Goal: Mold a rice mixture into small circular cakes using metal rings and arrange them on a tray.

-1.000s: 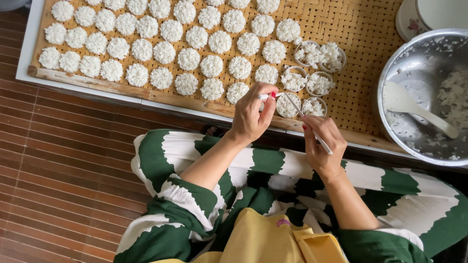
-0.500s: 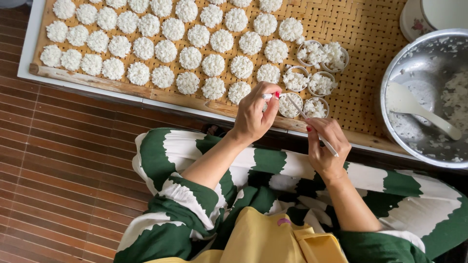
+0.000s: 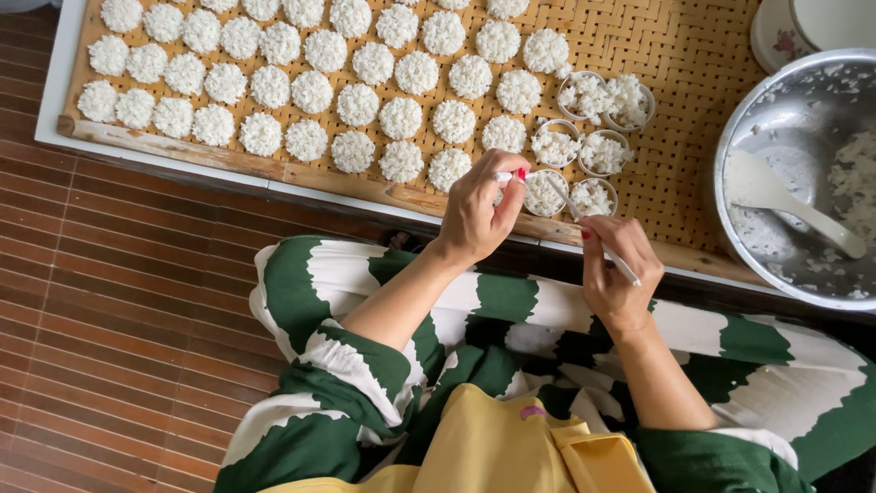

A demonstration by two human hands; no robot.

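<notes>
My left hand (image 3: pixel 479 208) pinches the rim of a small round ring mould (image 3: pixel 545 192) packed with white rice, at the near edge of a woven bamboo tray (image 3: pixel 703 91). A thin white stick (image 3: pixel 598 239) is gripped in my right hand (image 3: pixel 619 274), its tip reaching into that mould. Several more filled ring moulds (image 3: pixel 598 119) cluster just beyond. Rows of round white rice cakes (image 3: pixel 310 82) cover the tray's left and middle.
A steel bowl (image 3: pixel 803 173) with rice residue and a white spatula (image 3: pixel 785 201) sits at the right. A patterned pot (image 3: pixel 785 36) stands behind it. Brown wooden slat flooring (image 3: pixel 109 301) lies to the left. My lap shows green-and-white cloth and a yellow apron.
Both hands stay at the same ring mould; the stick in my right hand has shifted slightly. The camera view has drifted a little.
</notes>
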